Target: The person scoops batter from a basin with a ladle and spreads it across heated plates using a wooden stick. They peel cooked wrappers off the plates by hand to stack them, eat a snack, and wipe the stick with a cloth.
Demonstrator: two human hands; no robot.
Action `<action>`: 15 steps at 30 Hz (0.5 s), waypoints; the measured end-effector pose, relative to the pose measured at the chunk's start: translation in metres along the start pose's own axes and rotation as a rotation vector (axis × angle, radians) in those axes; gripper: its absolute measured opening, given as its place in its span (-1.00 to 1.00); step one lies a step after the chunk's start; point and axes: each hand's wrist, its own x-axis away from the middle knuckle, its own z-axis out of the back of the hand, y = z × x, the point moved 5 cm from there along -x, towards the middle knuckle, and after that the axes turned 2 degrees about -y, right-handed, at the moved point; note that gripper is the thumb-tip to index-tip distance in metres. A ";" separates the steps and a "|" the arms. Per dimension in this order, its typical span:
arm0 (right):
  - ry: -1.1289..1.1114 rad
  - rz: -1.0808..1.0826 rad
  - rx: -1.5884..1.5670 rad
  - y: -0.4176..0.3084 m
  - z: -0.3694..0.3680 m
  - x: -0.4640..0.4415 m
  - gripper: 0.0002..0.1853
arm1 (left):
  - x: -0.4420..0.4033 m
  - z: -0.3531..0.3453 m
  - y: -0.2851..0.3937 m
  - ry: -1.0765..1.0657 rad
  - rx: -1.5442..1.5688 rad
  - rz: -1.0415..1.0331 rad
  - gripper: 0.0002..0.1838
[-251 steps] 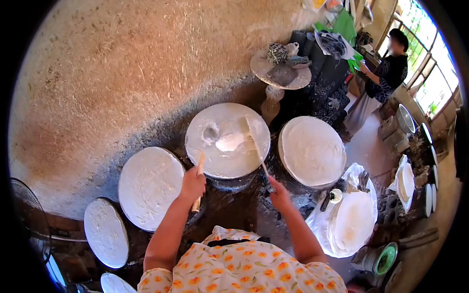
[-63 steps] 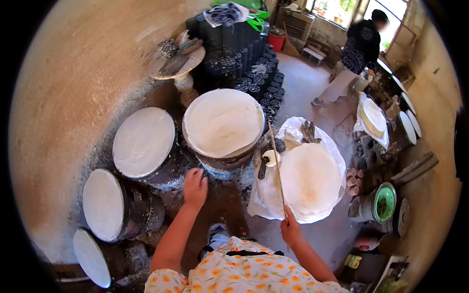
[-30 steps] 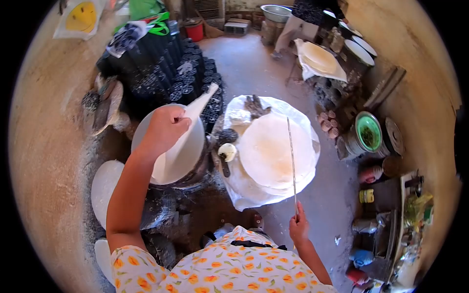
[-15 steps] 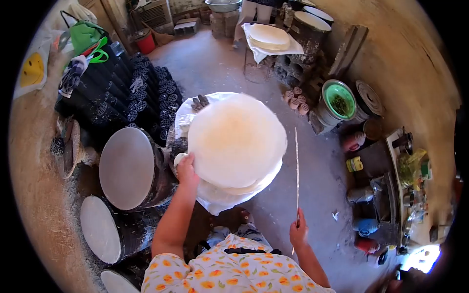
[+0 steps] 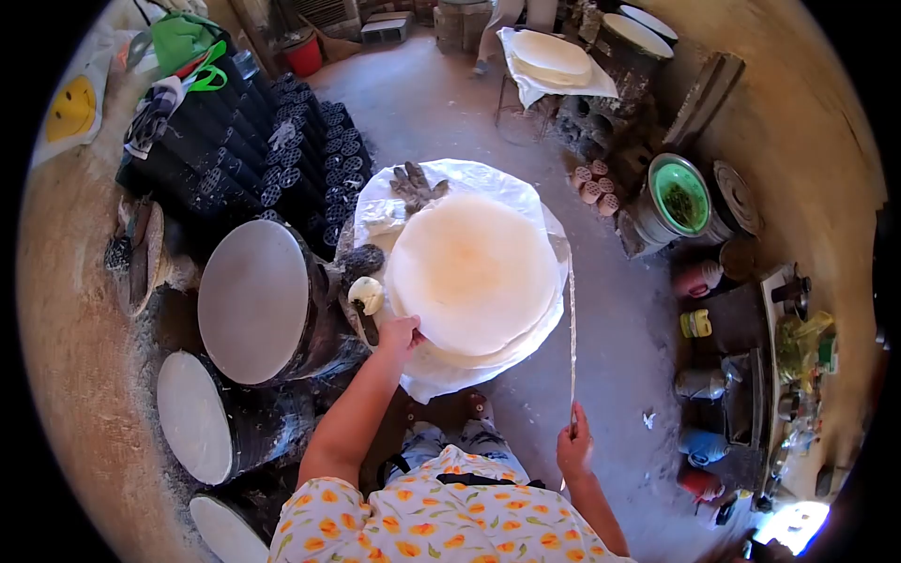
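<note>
A stack of large, thin round flatbreads [image 5: 472, 272] lies on a white cloth [image 5: 511, 178] on a round stand in front of me. My left hand [image 5: 399, 336] is closed at the near left edge of the top flatbread, its fingertips partly hidden there. A white round lump [image 5: 367, 295] and a dark wad [image 5: 361, 262] sit just left of the stack. Behind them on the cloth is a grey glove [image 5: 418, 188]. Off to the right, my right hand [image 5: 574, 443] is wrapped round a long thin stick [image 5: 572, 328] that points forward past the stack.
Round griddles [image 5: 253, 302] on dark drums line my left side, with stacked coal briquettes [image 5: 300, 155] beyond. A green basin [image 5: 679, 194] stands at the right, near a cluttered shelf [image 5: 774, 375]. Farther back, more flatbreads [image 5: 552, 58] rest on a stool; a person's legs [image 5: 497, 33] are behind.
The flatbread in my left hand has come down onto the stack, and that hand has shifted right. My right hand still grips the stick. The view has shifted slightly.
</note>
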 end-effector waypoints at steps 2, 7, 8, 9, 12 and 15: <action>-0.023 -0.031 0.016 -0.007 -0.002 -0.002 -0.37 | 0.008 -0.003 -0.001 -0.038 0.052 0.013 -0.85; -0.048 -0.108 -0.045 -0.012 -0.007 -0.006 -0.36 | 0.036 0.018 0.046 0.105 -0.678 -0.157 -0.86; -0.049 -0.144 -0.052 -0.017 -0.006 -0.006 -0.36 | 0.017 0.038 0.053 0.179 -0.834 -0.401 -0.83; -0.048 -0.182 -0.057 -0.019 -0.006 -0.005 -0.35 | 0.002 0.057 0.059 0.304 -1.004 -0.636 -0.76; -0.021 -0.019 0.010 -0.007 -0.009 -0.007 -0.34 | 0.006 0.053 0.108 0.391 -1.216 -0.927 -0.72; -0.037 -0.148 -0.025 -0.018 -0.009 -0.001 -0.36 | -0.023 0.057 0.121 0.244 -1.289 -0.902 -0.72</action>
